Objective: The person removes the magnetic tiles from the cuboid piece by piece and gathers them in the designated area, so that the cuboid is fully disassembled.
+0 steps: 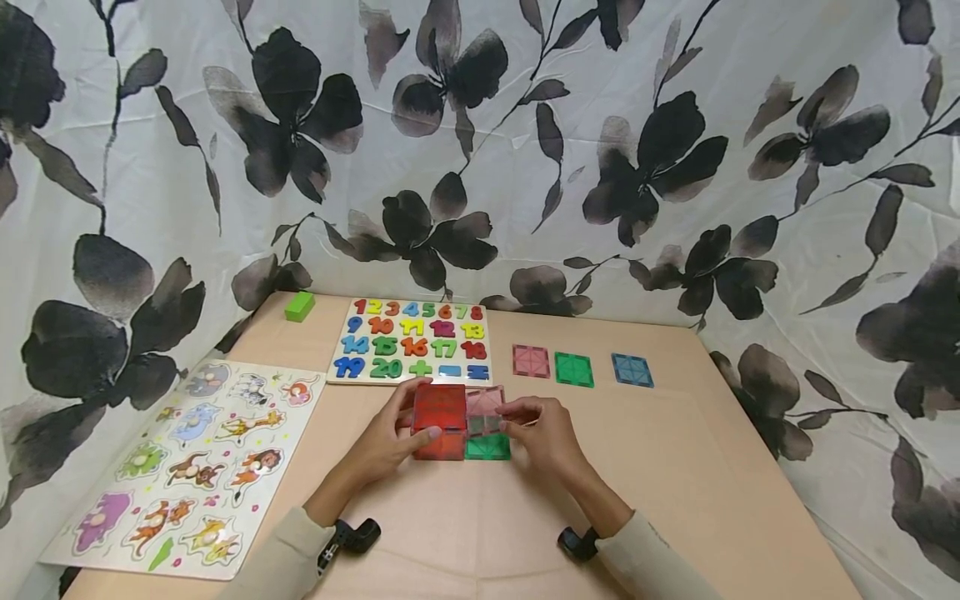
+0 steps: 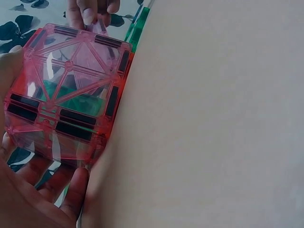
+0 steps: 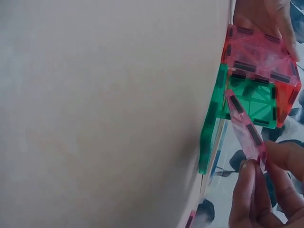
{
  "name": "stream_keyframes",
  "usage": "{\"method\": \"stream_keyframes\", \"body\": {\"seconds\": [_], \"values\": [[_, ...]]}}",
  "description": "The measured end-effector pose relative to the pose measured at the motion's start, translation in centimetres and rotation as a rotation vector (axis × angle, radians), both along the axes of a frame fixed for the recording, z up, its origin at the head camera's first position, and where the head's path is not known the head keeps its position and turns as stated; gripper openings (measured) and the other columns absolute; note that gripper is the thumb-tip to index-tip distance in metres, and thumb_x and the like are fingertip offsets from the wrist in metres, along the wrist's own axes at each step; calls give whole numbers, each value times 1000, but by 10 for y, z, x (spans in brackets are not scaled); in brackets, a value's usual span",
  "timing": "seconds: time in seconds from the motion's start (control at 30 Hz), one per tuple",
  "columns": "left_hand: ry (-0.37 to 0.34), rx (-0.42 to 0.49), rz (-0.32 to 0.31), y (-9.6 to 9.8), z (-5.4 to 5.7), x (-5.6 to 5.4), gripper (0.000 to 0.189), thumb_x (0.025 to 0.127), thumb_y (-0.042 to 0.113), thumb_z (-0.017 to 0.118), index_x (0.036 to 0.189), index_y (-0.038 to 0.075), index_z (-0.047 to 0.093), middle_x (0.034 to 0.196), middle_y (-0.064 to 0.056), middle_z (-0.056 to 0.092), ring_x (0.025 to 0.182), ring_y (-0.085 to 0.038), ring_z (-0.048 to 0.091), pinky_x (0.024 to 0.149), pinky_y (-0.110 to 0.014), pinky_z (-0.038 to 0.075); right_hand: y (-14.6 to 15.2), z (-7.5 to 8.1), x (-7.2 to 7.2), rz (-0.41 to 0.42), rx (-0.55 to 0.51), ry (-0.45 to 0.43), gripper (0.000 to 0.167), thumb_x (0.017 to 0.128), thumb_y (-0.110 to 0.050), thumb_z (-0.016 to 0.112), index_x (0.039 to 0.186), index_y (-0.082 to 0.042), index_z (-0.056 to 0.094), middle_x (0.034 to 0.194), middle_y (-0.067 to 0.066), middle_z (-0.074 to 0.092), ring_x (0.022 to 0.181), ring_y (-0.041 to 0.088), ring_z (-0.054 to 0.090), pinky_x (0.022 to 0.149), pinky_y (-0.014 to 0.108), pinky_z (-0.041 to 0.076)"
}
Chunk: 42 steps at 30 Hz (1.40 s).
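Observation:
A box of see-through magnetic tiles, red and pink with a green side, stands on the table (image 1: 465,517); its red tiles (image 1: 440,408) face up in the head view. My left hand (image 1: 390,429) grips this box at its left side, thumb near the front. In the left wrist view, a pink tile (image 2: 71,66) with dark magnets along its edges covers one face. My right hand (image 1: 551,433) pinches a loose pink tile (image 3: 244,128) by its edge, tilted beside the box's green side (image 3: 254,102). Against the box's right lies a flat green tile (image 1: 487,447).
Behind the hands lies a number puzzle board (image 1: 408,342), with a green block (image 1: 300,307) at its left. An animal puzzle board (image 1: 187,467) covers the left side. Pink (image 1: 531,362), green (image 1: 574,369) and blue (image 1: 632,370) tiles lie in a row at right.

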<state>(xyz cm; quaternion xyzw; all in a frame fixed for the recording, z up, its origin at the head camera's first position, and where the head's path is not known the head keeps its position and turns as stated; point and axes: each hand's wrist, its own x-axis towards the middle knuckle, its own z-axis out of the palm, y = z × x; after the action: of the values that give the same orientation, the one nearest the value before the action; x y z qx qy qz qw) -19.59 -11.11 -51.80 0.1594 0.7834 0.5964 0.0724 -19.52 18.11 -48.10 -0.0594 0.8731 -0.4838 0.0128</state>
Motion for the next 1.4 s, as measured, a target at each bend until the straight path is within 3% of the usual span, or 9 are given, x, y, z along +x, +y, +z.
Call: {"method": "stream_keyframes", "body": {"seconds": [0.2, 0.43, 0.6, 0.77, 0.97, 1.17, 1.4], "values": [[-7, 7, -2, 1, 0, 0, 78, 100, 34, 77, 162, 33, 30, 161, -12, 46, 142, -39, 55, 109, -46, 58, 7, -1, -3, -58, -73, -40, 26, 94, 0, 76, 112, -18, 84, 108, 2, 78, 88, 19, 69, 76, 23, 60], [-2, 2, 4, -1, 0, 0, 77, 99, 34, 77, 162, 33, 31, 161, -12, 46, 141, -39, 56, 110, -49, 57, 36, 3, -13, -133, -150, -99, 27, 97, -4, 76, 120, -17, 82, 116, 7, 77, 101, 23, 71, 84, 27, 65], [9, 5, -2, -1, -1, 0, 77, 100, 33, 76, 162, 32, 31, 160, -13, 48, 140, -38, 57, 108, -46, 58, 62, 2, -20, -187, -127, -154, 26, 100, -6, 73, 124, -14, 80, 127, 10, 73, 111, 25, 67, 85, 24, 64], [12, 3, -5, -1, 0, 0, 77, 100, 34, 76, 162, 32, 31, 160, -13, 47, 140, -38, 56, 110, -48, 57, 80, -2, -24, -211, -102, -192, 25, 100, -5, 73, 123, -11, 80, 130, 14, 73, 108, 24, 68, 86, 26, 64], [13, 0, -3, 0, 1, 0, 77, 100, 34, 76, 162, 32, 30, 160, -13, 47, 141, -39, 56, 111, -51, 55, 90, -5, -24, -176, -38, -212, 26, 99, -5, 73, 125, -8, 78, 128, 15, 74, 99, 21, 72, 86, 30, 65], [11, 3, -6, 0, 2, 1, 77, 100, 33, 76, 163, 31, 30, 161, -13, 46, 142, -40, 55, 112, -50, 55, 84, -1, -20, -136, 109, -130, 29, 97, -14, 79, 125, -11, 77, 123, 8, 75, 103, 23, 68, 84, 30, 62], [7, 8, -9, 0, 1, 0, 77, 101, 33, 75, 163, 32, 30, 161, -13, 46, 141, -38, 56, 109, -44, 58, 47, -1, -7, 50, 206, -40, 46, 87, -22, 90, 130, -19, 75, 121, 3, 75, 108, 24, 66, 93, 41, 61]]}}
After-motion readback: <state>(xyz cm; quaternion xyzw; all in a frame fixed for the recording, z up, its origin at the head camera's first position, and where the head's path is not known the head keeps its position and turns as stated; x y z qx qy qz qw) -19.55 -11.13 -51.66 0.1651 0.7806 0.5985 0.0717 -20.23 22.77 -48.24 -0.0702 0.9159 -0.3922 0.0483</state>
